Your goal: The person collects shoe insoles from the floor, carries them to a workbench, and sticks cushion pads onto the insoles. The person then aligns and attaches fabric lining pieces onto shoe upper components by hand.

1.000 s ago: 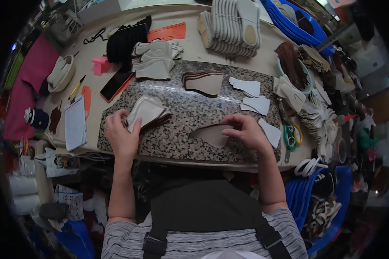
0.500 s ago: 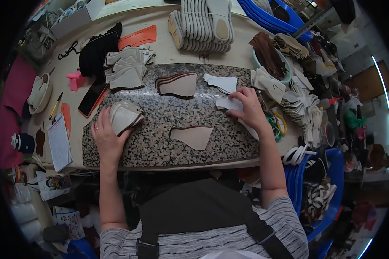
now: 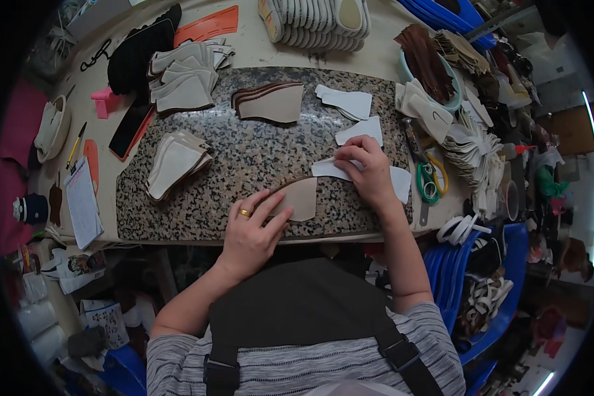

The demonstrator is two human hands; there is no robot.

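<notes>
Left hand (image 3: 252,230) flat over the beige piece (image 3: 301,199) at the granite slab's (image 3: 244,158) five o'clock, fingers apart, seemingly steadying it; toward three o'clock, the right hand (image 3: 366,170) clamps thumb and fingertips on a white piece (image 3: 326,169), a pinch likely suiting its thinness.

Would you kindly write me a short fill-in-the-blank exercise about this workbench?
The right hand holds a ____ piece.
The left hand, touching a beige piece, wears a gold ____.
The paper pad lies to the ____ of the speckled slab.

Missing words: white; ring; left.
</notes>
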